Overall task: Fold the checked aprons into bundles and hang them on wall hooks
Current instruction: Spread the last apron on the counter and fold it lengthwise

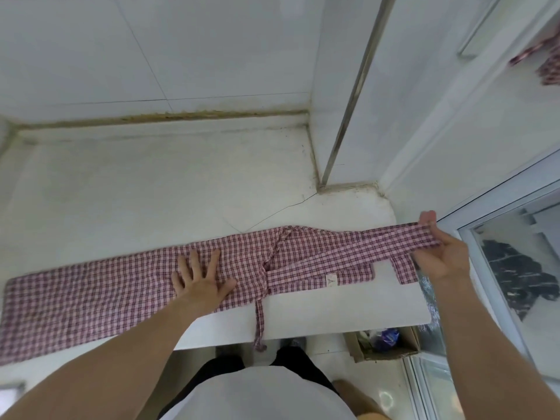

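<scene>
A red-and-white checked apron [100,286] lies folded into a long strip across the white counter [151,183]. My left hand [198,275] presses flat on its middle with fingers spread. My right hand [441,248] pinches the neck-strap end [394,237] of the apron and holds it stretched out past the counter's right end. A thin tie [260,322] hangs over the front edge. More checked cloth [545,60] hangs on the wall at the upper right.
White tiled walls stand behind the counter, with a metal strip [354,95] running down the corner. A glass door [515,268] is at the right. A cardboard box [385,344] with bits in it sits on the floor below the counter.
</scene>
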Available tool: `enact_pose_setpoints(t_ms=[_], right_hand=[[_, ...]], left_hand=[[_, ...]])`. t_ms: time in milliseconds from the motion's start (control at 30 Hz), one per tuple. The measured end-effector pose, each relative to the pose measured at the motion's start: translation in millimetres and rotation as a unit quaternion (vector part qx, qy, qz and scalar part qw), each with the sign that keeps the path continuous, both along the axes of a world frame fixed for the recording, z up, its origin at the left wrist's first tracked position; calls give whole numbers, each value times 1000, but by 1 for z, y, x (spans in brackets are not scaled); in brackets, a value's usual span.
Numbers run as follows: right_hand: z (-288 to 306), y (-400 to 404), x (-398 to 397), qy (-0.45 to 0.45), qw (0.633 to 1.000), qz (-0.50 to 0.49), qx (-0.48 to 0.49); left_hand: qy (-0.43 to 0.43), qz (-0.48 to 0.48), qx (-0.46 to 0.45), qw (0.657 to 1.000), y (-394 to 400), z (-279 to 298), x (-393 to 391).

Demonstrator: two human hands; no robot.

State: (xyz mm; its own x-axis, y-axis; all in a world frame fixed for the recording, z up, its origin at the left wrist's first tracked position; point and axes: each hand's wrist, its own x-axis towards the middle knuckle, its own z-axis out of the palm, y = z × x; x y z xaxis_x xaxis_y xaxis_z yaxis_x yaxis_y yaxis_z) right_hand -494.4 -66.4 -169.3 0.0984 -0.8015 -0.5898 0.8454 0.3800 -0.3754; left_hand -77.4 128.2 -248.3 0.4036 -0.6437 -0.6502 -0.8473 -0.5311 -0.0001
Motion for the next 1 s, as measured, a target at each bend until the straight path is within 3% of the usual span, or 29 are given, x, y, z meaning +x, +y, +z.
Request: enact_pose_setpoints(t_ms=[67,167,300,533,600,833,933,1000], right_hand=[[6,0,8,29,999,34,13],[6,-14,8,99,989,77,74],[-4,-28,0,159,953,112,234],[-11,-31,3,287,910,242,178],[-21,-31,11,357,888,241,161],[-24,-29,13,472,832,264,124],[-30,-16,2,553,788,253,97],[-35,-8,1,670,696,237,104]], left_hand=[[15,-3,-37,999,13,-7,5],[35,8,-161,986,33,-14,15],[-60,50,-180,981,59,-18,24],[-68,43,-136,987,54,-24,38],[-78,40,-123,988,53,-24,43],[-62,56,-99,992,38,-17,43],[-50,106,-127,985,19,-4,38],[-53,111,-177,977,9,4,28]])
